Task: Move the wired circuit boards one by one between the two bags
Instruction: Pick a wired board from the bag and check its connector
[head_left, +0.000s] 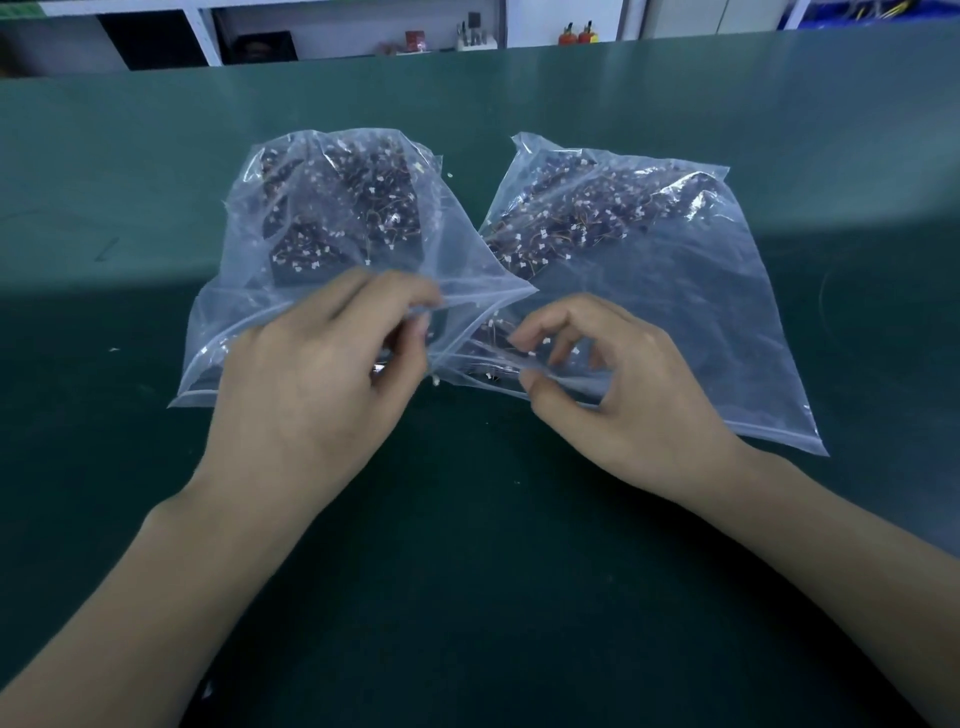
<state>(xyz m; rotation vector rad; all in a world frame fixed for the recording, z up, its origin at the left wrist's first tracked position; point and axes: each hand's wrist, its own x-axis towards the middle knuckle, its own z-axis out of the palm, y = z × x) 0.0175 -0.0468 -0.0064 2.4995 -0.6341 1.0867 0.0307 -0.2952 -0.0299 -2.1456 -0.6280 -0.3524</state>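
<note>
Green matting covers the bench (156, 182), with open room all round two clear bags of wired circuit boards (358, 208) — left bag (249, 312), right bag (675, 291). The left hand (317, 364) pinches the left bag's mouth; the right hand (623, 384), fingers curled, works at the right bag's opening. Tangled wires could drag several boards out together.

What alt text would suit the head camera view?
Two bare hands, left hand and right hand, work at the openings of two clear plastic bags of dark wired circuit boards on a green table.
</note>
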